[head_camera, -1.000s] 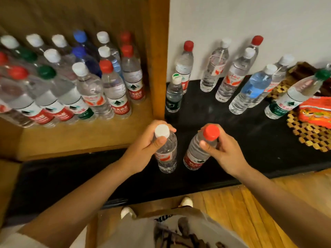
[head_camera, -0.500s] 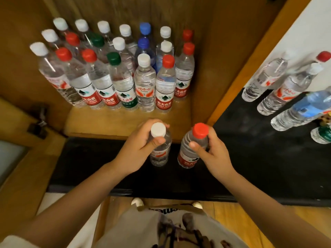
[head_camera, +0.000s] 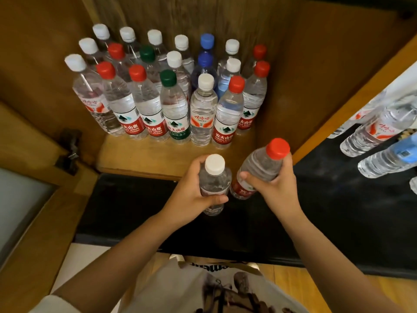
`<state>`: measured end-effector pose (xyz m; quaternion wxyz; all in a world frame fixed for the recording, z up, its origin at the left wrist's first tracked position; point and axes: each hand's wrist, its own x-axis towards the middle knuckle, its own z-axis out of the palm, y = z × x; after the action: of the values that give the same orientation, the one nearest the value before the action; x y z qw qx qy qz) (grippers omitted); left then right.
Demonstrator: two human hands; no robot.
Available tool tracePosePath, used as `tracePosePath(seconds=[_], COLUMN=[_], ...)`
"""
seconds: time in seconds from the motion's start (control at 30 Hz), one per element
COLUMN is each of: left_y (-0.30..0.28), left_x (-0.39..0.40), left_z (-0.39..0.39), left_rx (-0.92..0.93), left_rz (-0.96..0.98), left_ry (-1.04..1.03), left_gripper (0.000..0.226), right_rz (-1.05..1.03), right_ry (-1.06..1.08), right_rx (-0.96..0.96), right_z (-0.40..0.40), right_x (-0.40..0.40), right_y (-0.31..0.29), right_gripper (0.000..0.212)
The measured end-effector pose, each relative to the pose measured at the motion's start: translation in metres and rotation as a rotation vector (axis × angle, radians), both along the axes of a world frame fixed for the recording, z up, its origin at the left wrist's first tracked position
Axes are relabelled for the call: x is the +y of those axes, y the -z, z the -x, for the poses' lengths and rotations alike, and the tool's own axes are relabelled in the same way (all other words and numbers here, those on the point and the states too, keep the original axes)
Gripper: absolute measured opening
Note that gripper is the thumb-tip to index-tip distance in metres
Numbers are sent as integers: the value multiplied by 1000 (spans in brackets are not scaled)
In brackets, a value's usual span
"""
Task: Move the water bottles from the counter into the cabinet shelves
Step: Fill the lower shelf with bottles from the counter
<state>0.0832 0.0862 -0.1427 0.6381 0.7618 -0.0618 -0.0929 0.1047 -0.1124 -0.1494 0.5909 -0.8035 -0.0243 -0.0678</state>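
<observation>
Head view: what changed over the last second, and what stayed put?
Both hands carried their bottles from over the black counter toward the cabinet shelf. The left hand still grips the white-capped bottle; the right hand still grips the red-capped bottle, now tilted more. Nothing was let go. The shelved bottles kept their arrangement.

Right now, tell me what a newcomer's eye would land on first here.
First, the two hands low in the middle: the left hand grips a white-capped bottle, the right hand a tilted red-capped bottle, both just in front of the cabinet shelf. Next, the crowd of shelved bottles standing upright with red, white, green and blue caps. More counter bottles show at the right edge.
</observation>
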Motion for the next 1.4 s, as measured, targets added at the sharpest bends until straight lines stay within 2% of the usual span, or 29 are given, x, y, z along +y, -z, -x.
tracePosePath(seconds=[0.4, 0.83, 0.97, 1.1, 1.27, 1.4], left_y=[-51, -77, -86, -100, -131, -162], left_x=[34, 39, 40, 44, 49, 55], left_z=[-12, 10, 21, 33, 47, 56], left_rx=[-179, -298, -326, -375, -478, -571], left_rz=[26, 13, 12, 14, 36, 65], left_ry=[-140, -283, -304, -324, -382, -425], left_gripper=[74, 74, 74, 76, 83, 83], right_rz=[-131, -211, -102, 2, 171, 266], right_ry=[268, 255, 288, 349, 234, 87], right_rx=[6, 98, 86, 40, -87, -110], right_z=[-110, -133, -131, -126, -108, -83], right_x=[41, 44, 43, 46, 50, 46], right_y=[-11, -4, -8, -19, -42, -72], right_gripper=[73, 64, 70, 86, 101, 95])
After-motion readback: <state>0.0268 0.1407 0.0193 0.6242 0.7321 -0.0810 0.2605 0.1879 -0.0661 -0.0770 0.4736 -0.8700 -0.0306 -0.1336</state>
